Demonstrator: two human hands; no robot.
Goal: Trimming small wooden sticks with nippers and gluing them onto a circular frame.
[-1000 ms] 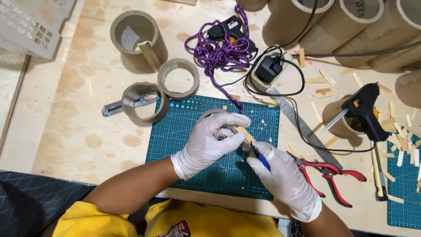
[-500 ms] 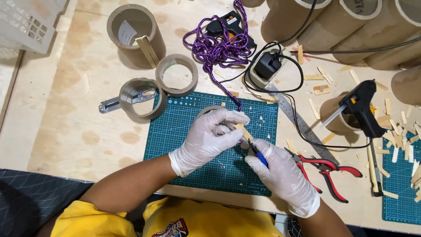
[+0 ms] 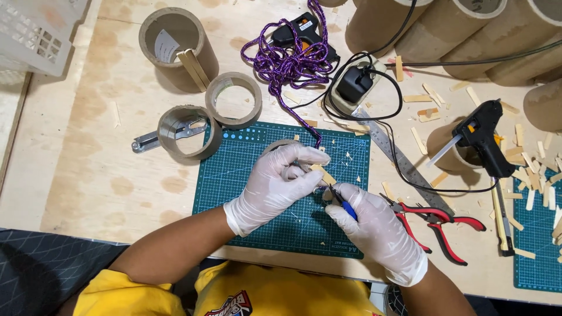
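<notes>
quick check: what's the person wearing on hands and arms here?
Both the left hand and right hand wear thin white disposable gloves, snug and slightly wrinkled, with cuffs ending just past the wrists. The forearms are bare: no watch, bands or cables show. Short yellow sleeves of a T-shirt with a printed chest graphic begin near the bottom edge.

Left hand (image 3: 281, 184) drawn slightly toward seven o'clock on the green cutting mat (image 3: 234, 175), fingers curled tighter over the small wooden stick (image 3: 324, 174), right hand (image 3: 374, 225) with its blue-handled tool (image 3: 345, 206) nudged toward the stick, view shifted a little.
</notes>
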